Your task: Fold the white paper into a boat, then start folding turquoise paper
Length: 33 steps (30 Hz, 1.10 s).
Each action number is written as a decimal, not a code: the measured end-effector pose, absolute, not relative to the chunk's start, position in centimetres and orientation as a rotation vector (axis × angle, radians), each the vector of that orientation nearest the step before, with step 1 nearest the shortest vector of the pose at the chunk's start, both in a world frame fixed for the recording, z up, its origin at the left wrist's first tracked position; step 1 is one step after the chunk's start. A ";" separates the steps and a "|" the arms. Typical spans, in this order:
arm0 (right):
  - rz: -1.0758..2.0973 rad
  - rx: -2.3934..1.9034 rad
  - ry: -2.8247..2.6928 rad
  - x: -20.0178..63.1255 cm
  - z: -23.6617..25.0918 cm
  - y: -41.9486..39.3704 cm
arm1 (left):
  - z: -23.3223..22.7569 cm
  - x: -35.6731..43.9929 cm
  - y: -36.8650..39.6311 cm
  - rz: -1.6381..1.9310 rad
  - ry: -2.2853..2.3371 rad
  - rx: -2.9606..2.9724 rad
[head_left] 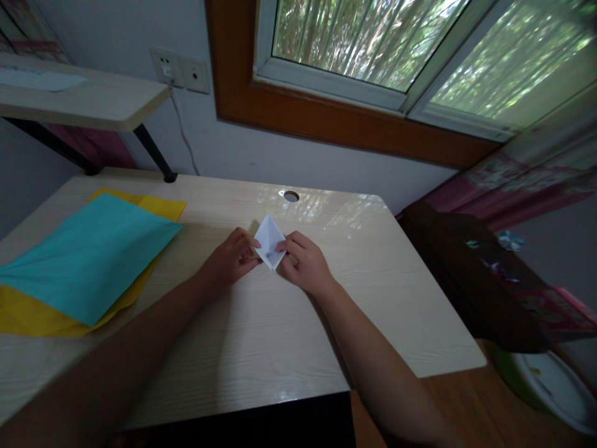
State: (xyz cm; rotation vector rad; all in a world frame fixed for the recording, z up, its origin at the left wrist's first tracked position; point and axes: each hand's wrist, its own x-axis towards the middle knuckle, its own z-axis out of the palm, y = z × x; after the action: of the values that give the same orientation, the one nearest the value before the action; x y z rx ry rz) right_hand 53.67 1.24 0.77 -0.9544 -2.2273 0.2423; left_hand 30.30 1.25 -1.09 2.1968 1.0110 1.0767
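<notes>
A small piece of folded white paper, roughly diamond-shaped with a crease down its middle, is held just above the pale wooden table. My left hand pinches its left corner between thumb and fingers. At the right corner, my right hand is closed on the paper too, one fingertip lying over its front face. The undersides of the paper and some of my fingertips are hidden.
A turquoise sheet lies over yellow sheets on the left. A raised shelf on black legs stands at the back left. A round cable hole is near the far edge. Right of the table is a dark wooden cabinet.
</notes>
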 end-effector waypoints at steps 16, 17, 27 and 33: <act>0.740 -1.048 -1.851 53.4 -0.1 1.7 | -0.4 29.8 1.7 0.982 1.323 1.878; 0.753 -1.048 -1.832 53.4 -0.3 1.7 | -0.5 29.8 1.7 0.983 1.318 1.859; 0.731 -1.050 -1.777 53.2 -0.1 1.5 | -1.5 29.8 1.7 1.162 1.175 1.792; 0.842 -0.999 -1.732 52.9 -0.5 1.3 | -1.0 30.1 1.3 1.115 1.079 1.696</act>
State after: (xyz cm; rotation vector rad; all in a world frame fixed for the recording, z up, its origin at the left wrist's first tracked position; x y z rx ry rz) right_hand 52.94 1.26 -0.50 -0.9991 -1.7319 0.8418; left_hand 30.05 1.31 -0.96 1.6959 1.0795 1.1150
